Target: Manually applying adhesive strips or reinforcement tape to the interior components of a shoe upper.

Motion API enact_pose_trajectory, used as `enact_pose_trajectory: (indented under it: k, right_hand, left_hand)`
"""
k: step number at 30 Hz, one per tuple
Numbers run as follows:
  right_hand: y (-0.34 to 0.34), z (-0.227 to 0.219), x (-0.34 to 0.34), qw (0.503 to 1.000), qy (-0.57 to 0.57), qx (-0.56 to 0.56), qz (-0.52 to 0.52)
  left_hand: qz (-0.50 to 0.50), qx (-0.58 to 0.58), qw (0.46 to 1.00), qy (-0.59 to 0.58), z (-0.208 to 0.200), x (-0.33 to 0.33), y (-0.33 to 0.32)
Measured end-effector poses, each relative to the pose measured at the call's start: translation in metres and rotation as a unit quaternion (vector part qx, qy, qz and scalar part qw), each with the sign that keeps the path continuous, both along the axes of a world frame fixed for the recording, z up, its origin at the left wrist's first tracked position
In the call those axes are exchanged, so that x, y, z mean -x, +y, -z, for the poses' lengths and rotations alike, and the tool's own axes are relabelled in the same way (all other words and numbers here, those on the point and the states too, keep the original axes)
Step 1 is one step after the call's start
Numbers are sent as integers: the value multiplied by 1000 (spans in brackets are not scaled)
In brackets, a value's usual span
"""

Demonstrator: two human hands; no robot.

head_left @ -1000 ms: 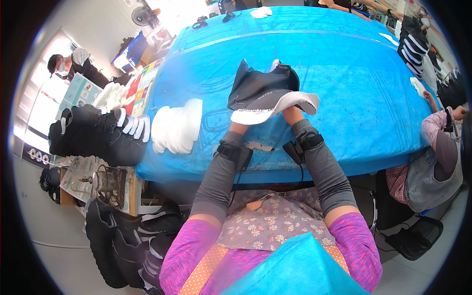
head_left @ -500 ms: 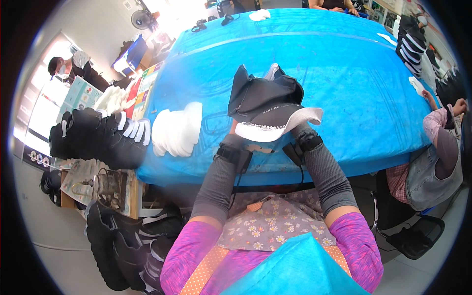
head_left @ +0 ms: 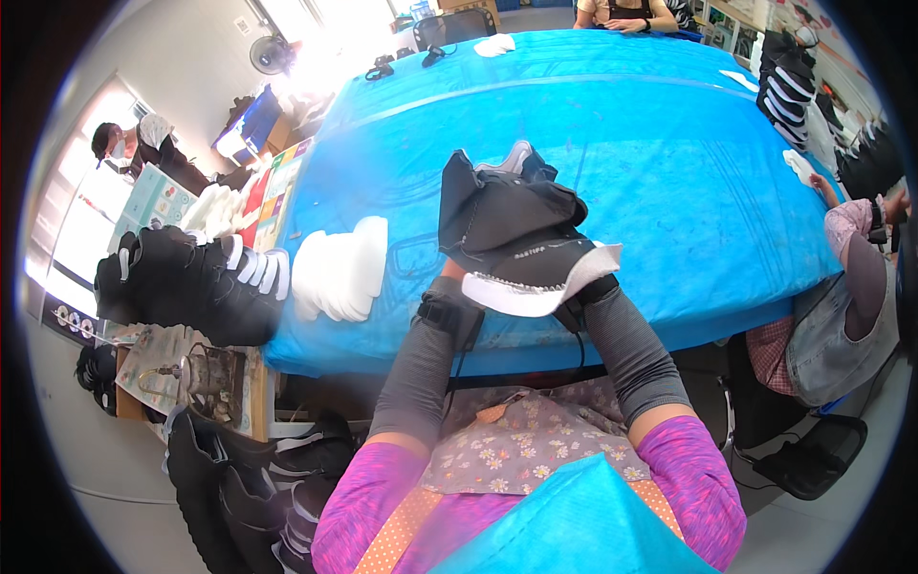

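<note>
A black fabric shoe upper (head_left: 512,225) with a white, stitched lower edge is held up over the blue-covered table, its white rim toward me. My left hand (head_left: 452,270) grips it from the left, with only a bit of skin showing below the black fabric. My right hand is behind the upper's right side; just the strapped right wrist (head_left: 599,289) shows under the white edge. The fingers of both hands are hidden by the upper. A stack of white foam insoles (head_left: 340,270) lies on the table to the left of my hands.
Black shoe uppers with white parts (head_left: 196,282) are piled at the left, more black ones (head_left: 239,478) below. A metal stand (head_left: 212,378) sits on a low wooden table. At the right a co-worker's hand (head_left: 824,188) reaches to a white piece; another person (head_left: 626,15) sits opposite.
The shoe upper sits slightly lower in the picture and its collar has folded down more. Its white rim has tilted, showing less of the inner edge. Both hands keep hold.
</note>
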State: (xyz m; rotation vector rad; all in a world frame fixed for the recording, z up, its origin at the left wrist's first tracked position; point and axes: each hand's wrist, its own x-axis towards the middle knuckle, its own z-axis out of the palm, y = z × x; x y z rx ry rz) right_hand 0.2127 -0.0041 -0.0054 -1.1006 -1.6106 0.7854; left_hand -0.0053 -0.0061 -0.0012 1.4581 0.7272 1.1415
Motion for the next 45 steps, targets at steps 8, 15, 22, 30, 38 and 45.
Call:
enact_pose_trajectory:
  k: [8,15,22,30,38,45]
  right_hand:
    - [-2,-6,-2,991,108,74,-19]
    - [8,-14,10,942,281,173,-66]
    - [14,-11,6,945,240,190,-113]
    - [10,-17,13,956,167,175,-168]
    - [3,-27,14,969,118,152,-152]
    - [1,-30,9,969,50,168,-173]
  left_hand:
    - [-10,-17,1000,11,-3,-5,5]
    - [-26,-31,996,84,0,11,12]
    - [153,253,888,-352,-28,-5,2]
    - [176,128,940,-262,-26,0,-5]
    - [71,229,931,-276,-21,3,-4]
    - [111,235,925,-279,-17,-1,-5]
